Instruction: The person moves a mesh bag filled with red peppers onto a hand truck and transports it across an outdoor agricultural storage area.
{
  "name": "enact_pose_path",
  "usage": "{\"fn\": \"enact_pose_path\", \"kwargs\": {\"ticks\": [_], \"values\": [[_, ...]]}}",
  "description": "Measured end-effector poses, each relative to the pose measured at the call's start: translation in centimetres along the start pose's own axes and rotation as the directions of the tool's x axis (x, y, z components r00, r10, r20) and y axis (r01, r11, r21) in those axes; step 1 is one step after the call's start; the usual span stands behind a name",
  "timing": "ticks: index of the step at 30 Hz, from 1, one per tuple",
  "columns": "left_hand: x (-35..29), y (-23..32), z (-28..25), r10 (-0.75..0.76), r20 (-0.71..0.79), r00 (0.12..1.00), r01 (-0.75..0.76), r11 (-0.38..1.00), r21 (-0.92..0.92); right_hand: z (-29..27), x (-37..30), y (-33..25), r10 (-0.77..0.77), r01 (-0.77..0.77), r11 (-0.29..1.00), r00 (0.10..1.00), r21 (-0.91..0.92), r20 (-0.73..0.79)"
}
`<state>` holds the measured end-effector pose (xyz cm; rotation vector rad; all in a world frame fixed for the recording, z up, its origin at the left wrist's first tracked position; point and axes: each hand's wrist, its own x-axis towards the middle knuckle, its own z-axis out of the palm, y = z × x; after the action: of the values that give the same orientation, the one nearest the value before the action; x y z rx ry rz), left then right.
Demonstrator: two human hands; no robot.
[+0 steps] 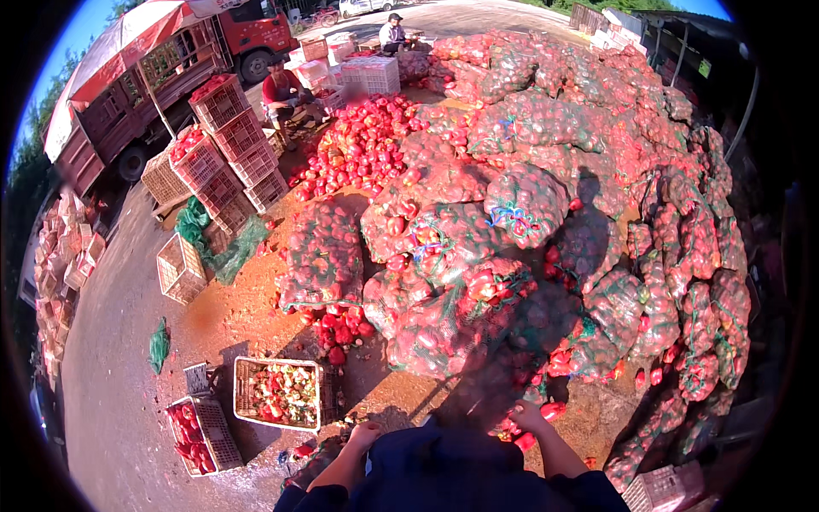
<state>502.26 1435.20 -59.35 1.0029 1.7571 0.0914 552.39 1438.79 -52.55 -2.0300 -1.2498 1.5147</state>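
My left hand (365, 435) is low in the view, its fingers curled closed, beside a crate of red and pale pepper scraps. What it holds, if anything, is too small to make out. Further right, my right hand (527, 416) also has bent fingers and reaches down by several loose red peppers (524, 441). Shadow hides its fingertips and anything in them. Ahead of both hands lies a full green mesh sack (439, 333) of red peppers. The scraps fill a pale plastic crate (241, 416) on the ground; a second crate (223, 437) beside it holds red peppers.
Mesh sacks (546, 128) of peppers pile up ahead and to the right. A loose pepper heap (358, 145) lies further off, near stacked crates (243, 141). Two people (281, 90) sit at the back. A red truck (256, 38) stands at the far left.
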Motion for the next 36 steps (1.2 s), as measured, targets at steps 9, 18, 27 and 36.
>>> {"fn": "enact_pose_path", "kwargs": {"ticks": [9, 18, 27, 36], "values": [[-1.8, 2.1, -0.2, 0.022, 0.064, 0.998, -0.018, 0.998, -0.061, -5.9, -1.0, -19.0, -0.343, 0.354, 0.935, 0.922, 0.032, -0.178], [0.6, 1.5, -1.5, -0.088, 0.157, 0.984, 0.128, 0.955, -0.266, 2.0, -11.4, 14.2, 0.318, -0.335, 0.91, 0.942, -0.243, -0.107], [7.7, 4.6, 0.7, -0.095, 0.274, 0.957, 0.111, 0.993, -0.043, 4.0, -24.3, 22.0, 0.787, -0.555, 0.535, 0.602, 0.637, -0.136], [10.0, 16.2, 11.1, 0.155, 0.269, 0.951, -0.194, 0.973, 0.127, -3.6, -25.7, 25.9, 0.817, -0.606, 0.468, 0.574, 0.643, -0.053]]}}
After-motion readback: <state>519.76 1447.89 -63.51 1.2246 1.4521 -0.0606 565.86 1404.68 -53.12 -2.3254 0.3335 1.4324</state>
